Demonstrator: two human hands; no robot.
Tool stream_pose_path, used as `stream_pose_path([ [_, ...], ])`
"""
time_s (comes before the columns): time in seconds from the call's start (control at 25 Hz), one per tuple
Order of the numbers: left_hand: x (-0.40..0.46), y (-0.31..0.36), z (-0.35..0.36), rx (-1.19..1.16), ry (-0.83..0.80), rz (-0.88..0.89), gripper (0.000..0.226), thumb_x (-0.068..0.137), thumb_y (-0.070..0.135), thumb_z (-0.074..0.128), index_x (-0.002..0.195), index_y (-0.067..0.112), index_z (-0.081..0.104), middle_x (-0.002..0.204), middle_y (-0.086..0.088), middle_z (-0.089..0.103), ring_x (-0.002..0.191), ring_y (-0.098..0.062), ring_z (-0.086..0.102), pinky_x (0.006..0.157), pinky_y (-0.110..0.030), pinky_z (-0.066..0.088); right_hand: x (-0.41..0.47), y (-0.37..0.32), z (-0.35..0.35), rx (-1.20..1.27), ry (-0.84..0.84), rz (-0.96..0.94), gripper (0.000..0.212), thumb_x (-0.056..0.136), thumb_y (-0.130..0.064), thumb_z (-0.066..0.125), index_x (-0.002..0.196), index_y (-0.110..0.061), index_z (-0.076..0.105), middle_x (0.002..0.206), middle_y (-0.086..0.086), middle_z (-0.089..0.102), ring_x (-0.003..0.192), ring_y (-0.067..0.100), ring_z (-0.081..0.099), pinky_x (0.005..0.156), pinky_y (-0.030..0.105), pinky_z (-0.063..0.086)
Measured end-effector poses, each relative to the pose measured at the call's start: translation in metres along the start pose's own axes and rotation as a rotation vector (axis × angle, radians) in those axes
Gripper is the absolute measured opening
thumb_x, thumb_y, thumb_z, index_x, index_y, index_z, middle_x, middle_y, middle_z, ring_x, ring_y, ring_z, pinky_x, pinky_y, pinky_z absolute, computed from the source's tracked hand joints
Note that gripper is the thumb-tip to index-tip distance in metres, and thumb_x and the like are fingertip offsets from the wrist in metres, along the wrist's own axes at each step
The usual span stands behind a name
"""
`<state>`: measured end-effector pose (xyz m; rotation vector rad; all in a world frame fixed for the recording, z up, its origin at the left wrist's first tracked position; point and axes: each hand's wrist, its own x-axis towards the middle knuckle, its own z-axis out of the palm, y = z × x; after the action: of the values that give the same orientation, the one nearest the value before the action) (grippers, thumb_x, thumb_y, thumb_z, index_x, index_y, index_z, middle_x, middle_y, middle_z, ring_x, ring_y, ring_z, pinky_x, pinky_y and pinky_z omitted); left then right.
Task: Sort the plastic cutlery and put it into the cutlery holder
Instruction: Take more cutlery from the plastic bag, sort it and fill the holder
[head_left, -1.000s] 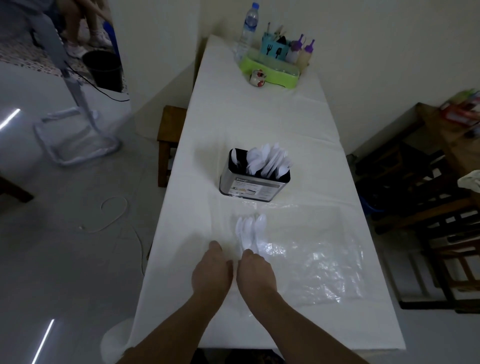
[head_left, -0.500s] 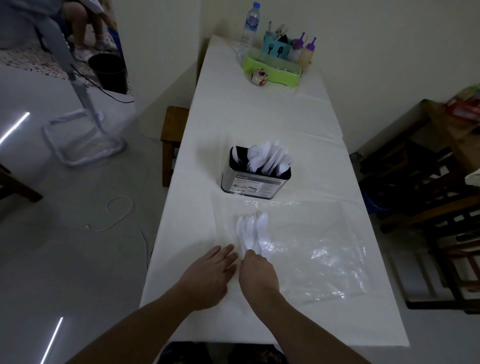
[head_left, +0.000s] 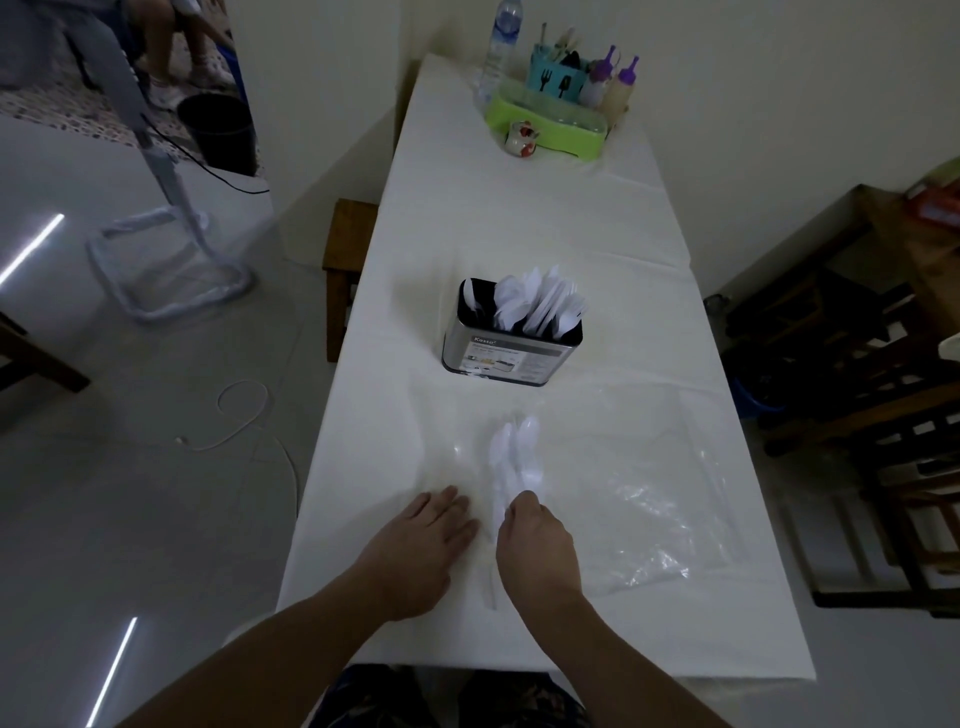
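1. Dim light is falling over a long white-clothed table (head_left: 519, 218).
2. Small white plastic spoons (head_left: 511, 447) are lying on a clear plastic bag (head_left: 649, 493), near a metal cutlery holder (head_left: 511, 351) already holding white cutlery.
3. Right hand (head_left: 537, 545) is curling its grip around the spoon handles; left hand (head_left: 415, 545) is resting flat and empty.
4. Spoons are probably featherlight, slick and bendy; pinching the bunched handles seems best.

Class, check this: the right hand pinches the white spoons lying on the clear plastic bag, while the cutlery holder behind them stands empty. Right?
Not quite. In the head view the cutlery holder already holds white cutlery. The rest stands: the right hand pinches the white spoons on the clear plastic bag.
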<state>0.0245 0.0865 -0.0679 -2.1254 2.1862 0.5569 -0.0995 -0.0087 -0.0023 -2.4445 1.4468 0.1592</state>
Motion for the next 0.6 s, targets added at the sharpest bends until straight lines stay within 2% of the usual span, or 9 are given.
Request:
stream_pose_path([
  [0.12,0.000,-0.006,-0.002,-0.029,-0.033,0.002,0.064,0.099,0.036,0.036,0.157,0.025,0.011,0.166,-0.006,0.001,0.152,-0.028,-0.005,0.123,-0.046,-0.003,-0.002,0.001,-0.005,0.009,0.017,-0.005,0.017,0.103,-0.026,0.034,0.102,-0.016,0.049,0.093,0.000,0.065,0.083,0.016,0.065,0.064,0.020,0.038],
  [0.2,0.004,-0.007,-0.006,-0.081,-0.008,-0.025,0.059,0.098,0.038,0.033,0.155,0.024,0.025,0.165,-0.007,0.013,0.152,-0.030,0.009,0.123,-0.047,0.009,-0.002,0.001,-0.005,-0.001,0.009,0.003,0.017,0.102,-0.026,0.033,0.103,-0.016,0.048,0.092,0.000,0.065,0.082,0.017,0.065,0.063,0.023,0.037],
  [0.28,0.010,-0.004,-0.012,-0.179,0.100,-0.094,0.055,0.098,0.037,0.032,0.150,0.019,0.038,0.160,-0.012,0.029,0.144,-0.031,0.032,0.119,-0.043,0.026,-0.002,0.001,-0.005,-0.018,-0.015,-0.013,0.020,0.101,-0.026,0.034,0.114,-0.017,0.047,0.092,0.001,0.066,0.082,0.020,0.066,0.062,0.026,0.037],
  [0.32,0.015,-0.002,-0.015,-0.249,0.145,-0.150,0.053,0.099,0.033,0.034,0.149,0.016,0.039,0.159,-0.012,0.031,0.140,-0.029,0.039,0.116,-0.040,0.031,-0.001,0.001,-0.005,-0.029,-0.029,-0.044,0.026,0.100,-0.025,0.035,0.124,-0.019,0.045,0.093,0.002,0.066,0.083,0.021,0.066,0.062,0.027,0.038],
  [0.44,0.029,0.001,-0.012,-0.371,0.197,-0.274,0.049,0.105,0.027,0.035,0.152,0.014,0.032,0.161,-0.006,0.025,0.141,-0.023,0.037,0.115,-0.035,0.033,0.001,-0.006,-0.008,-0.117,-0.097,-0.136,0.041,0.100,-0.023,0.035,0.141,-0.026,0.036,0.104,0.004,0.066,0.089,0.023,0.067,0.066,0.029,0.042],
  [0.52,0.027,0.001,-0.007,-0.427,0.221,-0.325,0.050,0.104,0.036,0.028,0.149,0.019,0.039,0.155,-0.001,0.036,0.134,-0.021,0.046,0.108,-0.034,0.040,0.006,-0.014,-0.008,-0.164,-0.108,-0.144,0.035,0.101,-0.024,0.036,0.134,-0.022,0.043,0.108,0.004,0.064,0.092,0.023,0.067,0.069,0.029,0.045],
  [0.6,0.028,0.000,0.002,-0.380,0.253,-0.313,0.047,0.099,0.038,0.034,0.132,0.019,0.060,0.145,-0.007,0.052,0.121,-0.024,0.058,0.096,-0.034,0.050,0.011,-0.021,-0.009,-0.187,-0.079,-0.139,0.028,0.100,-0.028,0.041,0.124,-0.019,0.051,0.111,0.006,0.059,0.095,0.023,0.065,0.072,0.030,0.048],
])
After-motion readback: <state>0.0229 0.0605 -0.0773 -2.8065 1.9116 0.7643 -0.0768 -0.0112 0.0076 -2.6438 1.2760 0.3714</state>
